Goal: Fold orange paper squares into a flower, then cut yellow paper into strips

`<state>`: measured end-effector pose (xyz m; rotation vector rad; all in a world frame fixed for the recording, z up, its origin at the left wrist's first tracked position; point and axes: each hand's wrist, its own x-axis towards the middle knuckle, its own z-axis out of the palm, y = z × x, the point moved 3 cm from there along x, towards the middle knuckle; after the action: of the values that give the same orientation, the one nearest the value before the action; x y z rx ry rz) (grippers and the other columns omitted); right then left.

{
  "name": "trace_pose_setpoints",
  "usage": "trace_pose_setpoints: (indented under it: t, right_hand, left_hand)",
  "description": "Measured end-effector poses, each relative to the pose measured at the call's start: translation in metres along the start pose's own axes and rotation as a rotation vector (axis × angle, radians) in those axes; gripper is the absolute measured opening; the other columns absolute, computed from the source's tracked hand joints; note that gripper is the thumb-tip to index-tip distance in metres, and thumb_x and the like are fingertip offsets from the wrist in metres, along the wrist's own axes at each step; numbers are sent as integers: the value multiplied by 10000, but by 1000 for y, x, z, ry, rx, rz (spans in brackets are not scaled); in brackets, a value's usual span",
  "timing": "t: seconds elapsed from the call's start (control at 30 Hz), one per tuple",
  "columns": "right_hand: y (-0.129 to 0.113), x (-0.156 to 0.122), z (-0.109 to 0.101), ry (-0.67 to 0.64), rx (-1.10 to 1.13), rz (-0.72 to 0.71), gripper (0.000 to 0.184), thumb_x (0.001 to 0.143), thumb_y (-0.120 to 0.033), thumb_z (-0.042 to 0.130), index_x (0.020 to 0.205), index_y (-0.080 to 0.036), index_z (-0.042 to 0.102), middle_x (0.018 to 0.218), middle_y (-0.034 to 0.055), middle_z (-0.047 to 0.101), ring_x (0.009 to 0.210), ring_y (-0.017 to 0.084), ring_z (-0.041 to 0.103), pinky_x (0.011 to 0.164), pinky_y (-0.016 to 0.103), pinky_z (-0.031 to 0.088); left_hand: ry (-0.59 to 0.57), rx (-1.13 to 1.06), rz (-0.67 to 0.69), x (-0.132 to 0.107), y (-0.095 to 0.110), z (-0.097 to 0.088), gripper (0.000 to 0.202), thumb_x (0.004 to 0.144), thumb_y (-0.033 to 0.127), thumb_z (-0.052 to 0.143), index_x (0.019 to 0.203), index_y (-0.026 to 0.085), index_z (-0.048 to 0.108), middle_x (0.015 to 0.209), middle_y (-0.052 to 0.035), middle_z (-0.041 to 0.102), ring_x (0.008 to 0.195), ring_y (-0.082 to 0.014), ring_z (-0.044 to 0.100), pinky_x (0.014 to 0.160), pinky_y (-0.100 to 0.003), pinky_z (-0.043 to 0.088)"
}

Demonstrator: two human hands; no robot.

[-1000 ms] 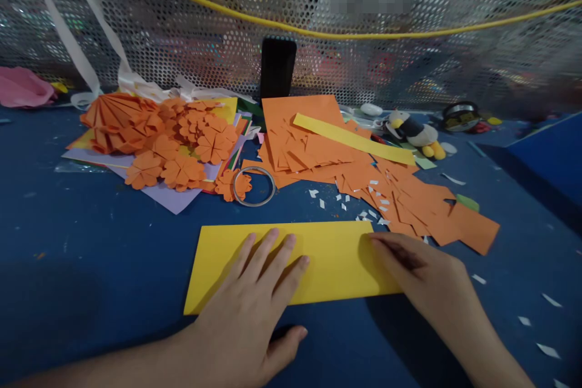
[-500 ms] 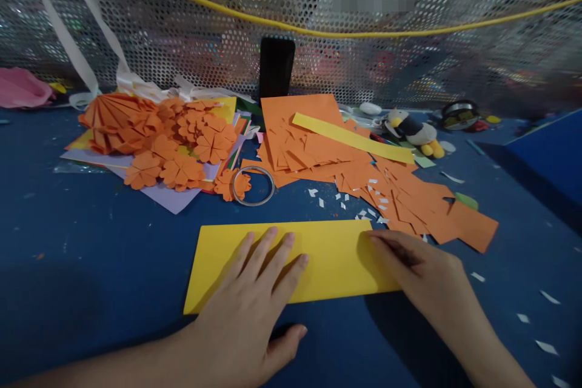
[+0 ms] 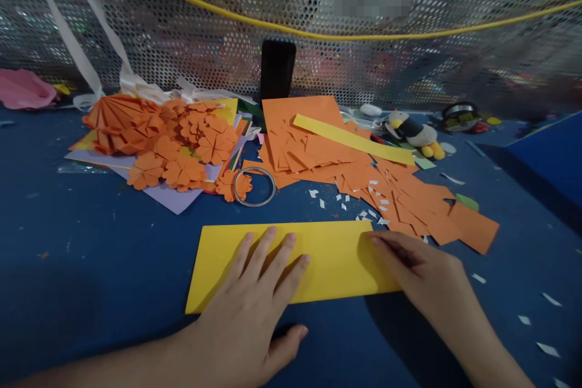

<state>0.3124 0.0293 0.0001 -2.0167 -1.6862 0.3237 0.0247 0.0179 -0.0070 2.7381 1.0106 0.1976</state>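
A yellow sheet of paper (image 3: 336,260), long and apparently folded, lies flat on the blue table in front of me. My left hand (image 3: 254,297) rests on its left half, open, with the fingers spread and the thumb off the near edge. At the right end, my right hand (image 3: 418,267) pinches the paper's edge between thumb and fingers near the far corner. That hand covers most of the right end. Just beyond the paper, a thin tape roll (image 3: 254,203) leans on an orange paper flower (image 3: 227,185).
Orange folded flowers (image 3: 184,171) are heaped at the left on coloured sheets. Orange paper pieces (image 3: 427,212) and a yellow strip (image 3: 354,139) spread right of centre. Behind stand a black phone (image 3: 277,70) and a small plush toy (image 3: 413,133). White scraps (image 3: 548,349) lie at right.
Both hands and the yellow paper stay in the same places. The whole view has shifted very slightly.
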Motion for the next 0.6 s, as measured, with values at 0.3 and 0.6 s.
trace_pose_setpoints:
  t: [0.3, 0.6]
  right_hand:
    - [1, 1, 1, -5, -33, 16, 344, 819, -494, 561, 882, -245, 788, 804, 43, 798, 697, 248, 764, 541, 286, 567]
    - [6, 2, 1, -13, -37, 27, 395, 805, -538, 591, 902, -217, 798, 777, 56, 792, 581, 235, 723, 479, 288, 544]
  left_hand:
    - [-69, -27, -33, 0, 0, -3, 743, 974, 493, 445, 1619, 253, 166, 1688, -93, 185, 1531, -416, 111, 1161, -727, 152]
    - [-114, -93, -47, 0, -2, -11, 732, 979, 491, 443, 1619, 281, 155, 1700, -62, 142, 1544, -399, 59, 1181, -716, 128]
